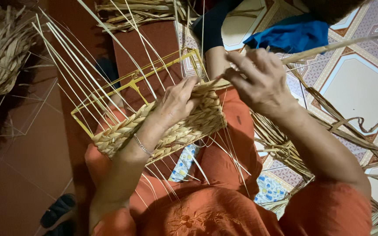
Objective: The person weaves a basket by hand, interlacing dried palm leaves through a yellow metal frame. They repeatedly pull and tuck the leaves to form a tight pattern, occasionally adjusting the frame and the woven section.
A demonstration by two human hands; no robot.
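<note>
Across the person's lap, over orange clothing, lies a half-woven basket panel (171, 126) of pale plaited straw, built on a yellow wire frame (132, 83) that sticks out bare on its far side. Left hand (176, 102) rests on top of the woven band, its grip closed down on the plaited edge, a thin silver bracelet (143, 145) at the wrist. Right hand (259, 81) sits just beside it at the band's far corner — its grip pinched together on a long straw strand (329, 47) that runs off toward the upper right. Thin upright stakes (79, 65) fan out from the frame toward the upper left. Loose straw lies heaped on the floor at the left (1, 48), along the top, and on the patterned tiles (359, 87) at the right. Another person's forearm (215, 61), in a dark sleeve, shows just beyond the hands — near a blue cloth (294, 35).
</note>
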